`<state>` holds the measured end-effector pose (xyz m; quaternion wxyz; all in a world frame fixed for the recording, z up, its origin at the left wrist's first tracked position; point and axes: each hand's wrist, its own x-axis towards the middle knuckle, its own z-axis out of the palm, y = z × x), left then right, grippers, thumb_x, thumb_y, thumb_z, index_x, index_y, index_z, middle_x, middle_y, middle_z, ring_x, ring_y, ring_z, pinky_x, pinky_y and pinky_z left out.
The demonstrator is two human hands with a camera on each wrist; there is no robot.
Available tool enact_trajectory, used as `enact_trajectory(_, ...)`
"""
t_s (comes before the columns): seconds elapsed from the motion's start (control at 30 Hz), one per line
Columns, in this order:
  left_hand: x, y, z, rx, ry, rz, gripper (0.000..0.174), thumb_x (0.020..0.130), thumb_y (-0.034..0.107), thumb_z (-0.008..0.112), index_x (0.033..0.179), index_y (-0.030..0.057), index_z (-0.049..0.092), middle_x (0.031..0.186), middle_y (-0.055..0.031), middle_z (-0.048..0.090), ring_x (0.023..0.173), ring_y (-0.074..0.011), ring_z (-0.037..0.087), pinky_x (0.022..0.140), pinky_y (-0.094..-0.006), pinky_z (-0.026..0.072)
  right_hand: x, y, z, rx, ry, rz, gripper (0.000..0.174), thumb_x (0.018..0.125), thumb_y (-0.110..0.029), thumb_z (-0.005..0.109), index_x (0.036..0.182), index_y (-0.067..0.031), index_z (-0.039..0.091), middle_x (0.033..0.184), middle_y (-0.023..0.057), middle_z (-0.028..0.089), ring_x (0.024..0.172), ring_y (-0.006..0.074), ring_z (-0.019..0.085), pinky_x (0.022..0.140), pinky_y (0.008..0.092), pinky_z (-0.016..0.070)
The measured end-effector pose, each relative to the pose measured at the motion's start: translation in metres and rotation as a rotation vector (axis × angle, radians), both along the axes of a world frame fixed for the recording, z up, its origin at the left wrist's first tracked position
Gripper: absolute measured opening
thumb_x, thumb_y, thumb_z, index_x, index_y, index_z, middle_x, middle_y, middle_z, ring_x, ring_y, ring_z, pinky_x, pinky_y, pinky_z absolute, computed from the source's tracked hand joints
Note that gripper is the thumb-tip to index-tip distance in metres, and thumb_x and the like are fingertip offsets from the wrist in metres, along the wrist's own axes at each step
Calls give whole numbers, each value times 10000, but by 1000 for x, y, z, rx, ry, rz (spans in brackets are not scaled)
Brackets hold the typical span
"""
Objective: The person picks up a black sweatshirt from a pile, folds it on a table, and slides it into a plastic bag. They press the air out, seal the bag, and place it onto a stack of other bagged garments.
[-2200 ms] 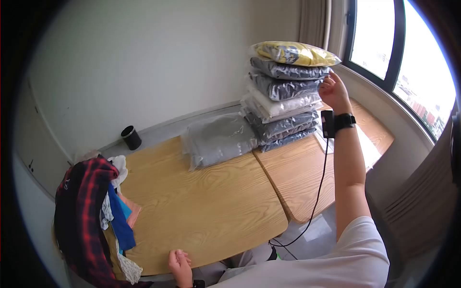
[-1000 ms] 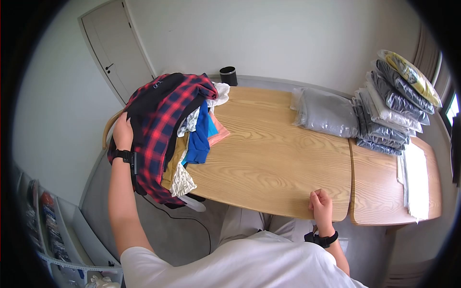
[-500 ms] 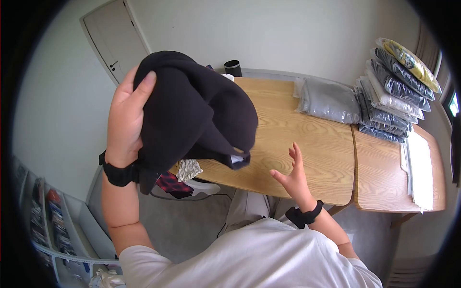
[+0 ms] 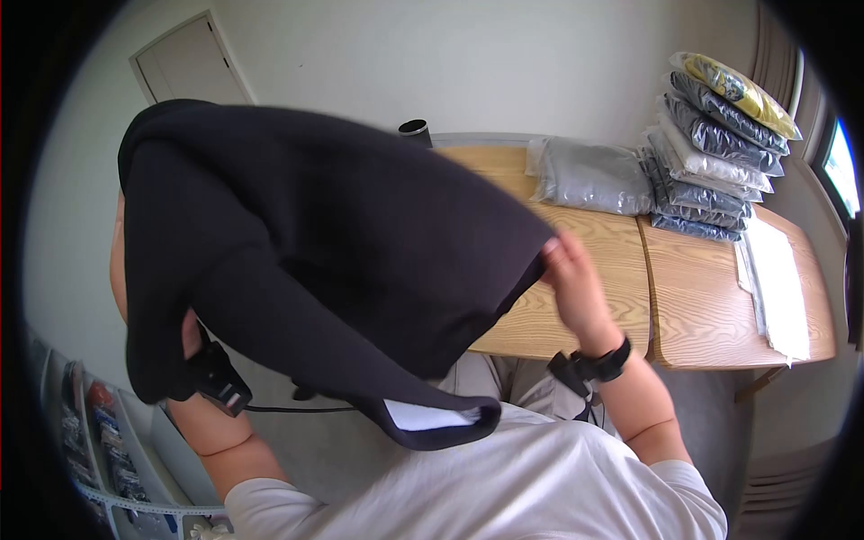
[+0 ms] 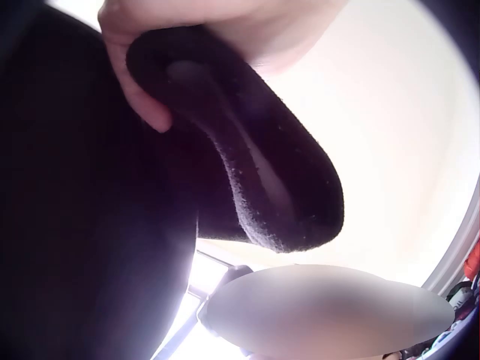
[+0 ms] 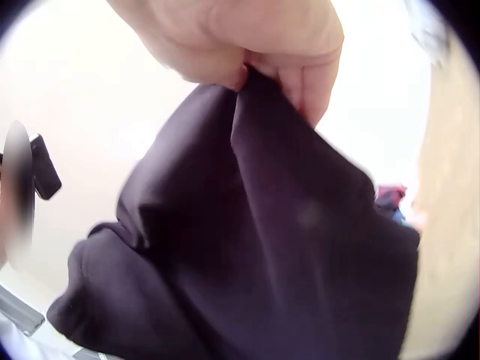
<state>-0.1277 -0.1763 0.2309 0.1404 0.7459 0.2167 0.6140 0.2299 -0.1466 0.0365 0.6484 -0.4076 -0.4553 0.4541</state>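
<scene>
Head view, dark garment: I see the dark garment spread in the air between the arms, in front of the wooden table, a lower opening showing a pale lining.
Head view, right hand: my right hand pinches the garment's edge, thumb on top, fingers drawn in close.
Head view, left hand: the cloth covers most of my left hand, so I cannot read its grip from here.
Head view, bagged clothes: a grey bagged bundle lies flat beside a leaning stack of bagged clothes, a yellow one on top; white sheets lie near the stack.
Head view, floor and wall: a black bin stands past the table, a door at the far left.
Left wrist view, fingers: I have them curled round a thick fold of the dark garment, which hangs below in a loop.
Right wrist view, fingertips: closed on a gathered peak of the dark garment, with cloth draping down on both sides; no gap shows at the pinch.
</scene>
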Motion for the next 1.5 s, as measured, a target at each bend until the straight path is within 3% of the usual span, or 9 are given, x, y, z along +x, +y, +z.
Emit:
enact_trajectory(0.1, -10, 12, 12, -8, 94, -55, 473, 950, 150, 506, 1350, -80, 403, 1282, -189, 520, 1135, -233, 560, 975, -310, 457, 58, 14, 70, 420, -245, -454, 220, 1000, -219, 470, 1026, -32, 583, 874, 4, 557, 821, 62, 484, 739, 210, 406)
enact_trajectory(0.17, -8, 30, 16, -272, -30, 292, 433, 938, 159, 545, 1296, -72, 465, 1205, -160, 582, 1061, -204, 601, 931, -292, 479, 78, 14, 121, 512, 31, -455, 193, 1000, -174, 475, 1015, -17, 585, 894, 5, 586, 822, 58, 502, 755, 204, 407)
enact_trajectory(0.3, 1, 60, 17, -747, -59, -11, 305, 916, 150, 589, 1157, -34, 567, 973, -70, 673, 852, -116, 651, 792, -219, 496, 108, 19, 172, 544, -189, -417, 203, 981, -203, 523, 996, -22, 613, 837, -30, 582, 764, 41, 492, 710, 202, 406)
enact_trajectory(0.43, 7, 124, -9, -907, 82, -54, 253, 893, 147, 617, 1085, -18, 610, 952, -52, 672, 840, -103, 641, 769, -208, 487, 133, 66, 167, 395, -598, -466, 235, 951, -236, 569, 957, -11, 637, 761, -19, 566, 733, 51, 457, 671, 213, 389)
enact_trajectory(0.63, 20, 266, -121, -785, -197, 80, 332, 908, 253, 627, 1163, 47, 574, 1045, -27, 616, 929, -119, 587, 863, -267, 452, 184, 170, 60, -44, -1089, -593, 306, 894, -286, 543, 1073, -48, 615, 932, 198, 672, 911, 361, 640, 821, 405, 492)
enact_trajectory(0.9, 46, 206, -206, -558, 776, -6, 305, 784, 102, 691, 1065, 30, 597, 968, -85, 630, 920, -217, 612, 830, -319, 475, 139, 153, -3, -132, -1251, 268, 340, 780, -212, 690, 1071, -43, 646, 940, 145, 679, 907, 268, 644, 807, 332, 496)
enact_trajectory(1.1, 45, 157, -244, -616, 1120, -183, 662, 709, 232, 764, 1302, 101, 499, 1412, -209, 369, 1322, -394, 338, 1087, -427, 322, 77, 183, -48, 274, -1431, -27, 465, 773, -186, 701, 1195, -89, 532, 1273, 154, 483, 1014, 353, 599, 868, 411, 506)
enact_trajectory(1.2, 45, 141, -253, -686, 1162, -255, 770, 670, 310, 792, 1348, 147, 465, 1498, -195, 238, 1403, -412, 164, 1126, -480, 228, 48, 208, -44, -126, -1525, -191, 479, 815, -289, 684, 1187, -49, 501, 1244, 186, 510, 1007, 357, 616, 846, 417, 518)
enact_trajectory(1.5, 50, 104, -252, -551, 1127, -59, 702, 661, 174, 797, 1309, 165, 527, 1408, -153, 358, 1288, -387, 315, 1067, -468, 332, 81, 275, -17, -392, -1360, 42, 264, 823, -260, 640, 947, -34, 698, 900, 173, 690, 903, 325, 668, 797, 416, 535)
